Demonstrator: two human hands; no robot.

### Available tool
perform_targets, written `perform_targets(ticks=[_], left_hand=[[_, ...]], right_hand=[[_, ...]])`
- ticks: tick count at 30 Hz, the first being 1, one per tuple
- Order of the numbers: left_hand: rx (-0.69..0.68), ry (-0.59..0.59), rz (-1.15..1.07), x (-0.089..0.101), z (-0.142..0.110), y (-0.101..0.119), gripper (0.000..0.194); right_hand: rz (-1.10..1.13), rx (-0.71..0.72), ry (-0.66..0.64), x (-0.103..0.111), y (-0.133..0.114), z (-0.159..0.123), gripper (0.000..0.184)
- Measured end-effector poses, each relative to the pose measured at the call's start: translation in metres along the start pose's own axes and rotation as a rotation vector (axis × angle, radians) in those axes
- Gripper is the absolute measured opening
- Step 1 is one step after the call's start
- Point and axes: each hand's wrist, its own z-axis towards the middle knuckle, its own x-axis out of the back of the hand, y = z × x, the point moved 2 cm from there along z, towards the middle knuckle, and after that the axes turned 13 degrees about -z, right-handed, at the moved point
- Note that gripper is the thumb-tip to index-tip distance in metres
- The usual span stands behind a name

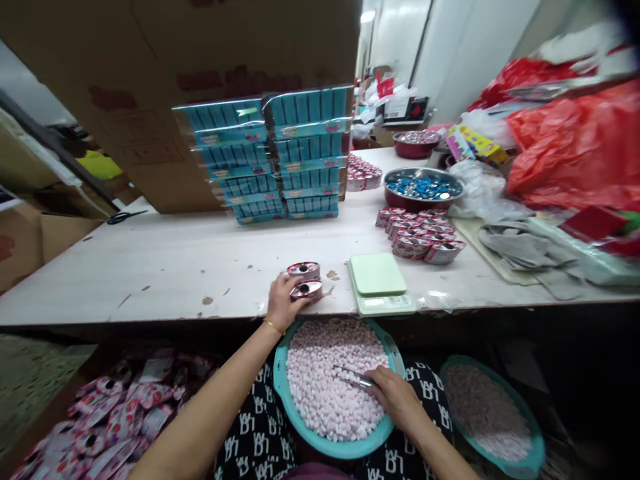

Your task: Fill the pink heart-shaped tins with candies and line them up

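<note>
Left grip [283,300] pinches the nearer of two printed containers [312,293], left of the scale [381,275]; right grip [396,395] is wrapped around a metal tool [367,383] among pellets [325,403], nearer the person than the scale. Steadying the container and keeping the tool level should limit spillage.

White letters, apparently a W above a B and a 7-like stroke, repeat on the black trousers [260,427], either side of the fingers [379,377] of the right hand [393,395]. Lettering on the turquoise packs [313,147], beyond the fingers of the left hand [282,301], is too small to read.
</note>
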Motion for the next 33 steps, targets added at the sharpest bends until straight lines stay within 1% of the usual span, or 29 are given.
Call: perform_targets(ticks=[2,3,5,7,8,10,11,12,13,14,15,16,17,18,19,20,21,22,23,25,27,28,29,31,33], left_hand=[[-0.045,0.035,0.139,-0.003,0.009,-0.01,0.068],[-0.086,0.011,0.17,-0.007,0.014,-0.016,0.071],[-0.177,-0.092,0.184,-0.014,0.025,-0.026,0.064],[-0.207,-0.159,0.191,-0.019,0.036,-0.03,0.055],[-0.184,-0.145,0.206,-0.021,0.041,-0.029,0.054],[-0.114,-0.057,0.214,-0.023,0.045,-0.017,0.058],[-0.09,-0.025,0.176,-0.026,0.045,-0.007,0.06],[-0.066,-0.011,0.097,-0.032,0.042,0.005,0.062],[-0.025,-0.025,-0.025,-0.041,0.038,0.017,0.062],[0.047,-0.059,-0.181,-0.052,0.033,0.028,0.062],[0.16,-0.102,-0.349,-0.066,0.028,0.038,0.062],[0.307,-0.136,-0.51,-0.081,0.023,0.046,0.063],[0.458,-0.153,-0.653,-0.096,0.018,0.053,0.064],[0.588,-0.158,-0.773,-0.11,0.014,0.059,0.066],[0.68,-0.154,-0.87,-0.122,0.011,0.063,0.067],[0.729,-0.135,-0.948,-0.131,0.008,0.068,0.068],[0.747,-0.119,-1.012,-0.138,0.006,0.071,0.068],[0.748,-0.103,-1.062,-0.142,0.004,0.075,0.067],[0.746,-0.096,-1.1,-0.144,0.002,0.08,0.066],[0.745,-0.108,-1.164,-0.146,-0.002,0.092,0.064],[0.723,-0.174,-1.246,-0.148,-0.004,0.112,0.064],[0.695,-0.221,-1.29,-0.149,-0.004,0.124,0.064],[0.656,-0.273,-1.328,-0.151,-0.003,0.137,0.065],[0.569,-0.375,-1.356,-0.151,0.0,0.162,0.067],[0.54,-0.447,-1.328,-0.147,0.001,0.178,0.065]], right_hand=[[-0.014,-0.001,0.011,0.003,-0.002,0.002,0.022],[-0.03,0.001,0.02,0.004,-0.003,0.003,0.022],[-0.072,0.013,0.037,0.002,-0.006,0.006,0.024],[-0.101,0.031,0.059,-0.001,-0.009,0.007,0.026],[-0.102,0.045,0.079,0.0,-0.01,0.006,0.026],[-0.063,0.062,0.176,0.008,-0.008,0.005,0.023],[-0.023,0.047,0.266,0.018,-0.003,0.006,0.022],[0.027,0.007,0.383,0.031,0.003,0.008,0.023],[0.082,-0.065,0.51,0.047,0.012,0.013,0.025],[0.135,-0.161,0.627,0.063,0.023,0.021,0.029],[0.177,-0.268,0.717,0.08,0.034,0.03,0.034],[0.205,-0.373,0.745,0.095,0.044,0.042,0.041],[0.216,-0.445,0.715,0.107,0.052,0.055,0.047],[0.221,-0.484,0.647,0.116,0.059,0.068,0.052],[0.238,-0.501,0.59,0.123,0.063,0.079,0.053],[0.254,-0.505,0.551,0.126,0.066,0.087,0.054],[0.281,-0.506,0.537,0.127,0.067,0.092,0.053],[0.338,-0.505,0.556,0.126,0.068,0.092,0.052],[0.432,-0.503,0.597,0.124,0.068,0.088,0.051],[0.746,-0.493,0.705,0.119,0.069,0.07,0.049],[1.145,-0.479,0.822,0.117,0.077,0.043,0.05],[1.299,-0.484,0.874,0.119,0.084,0.028,0.05],[1.409,-0.501,0.932,0.123,0.093,0.013,0.051],[1.487,-0.554,1.073,0.136,0.123,-0.013,0.05],[1.434,-0.603,1.226,0.155,0.164,-0.029,0.048]])
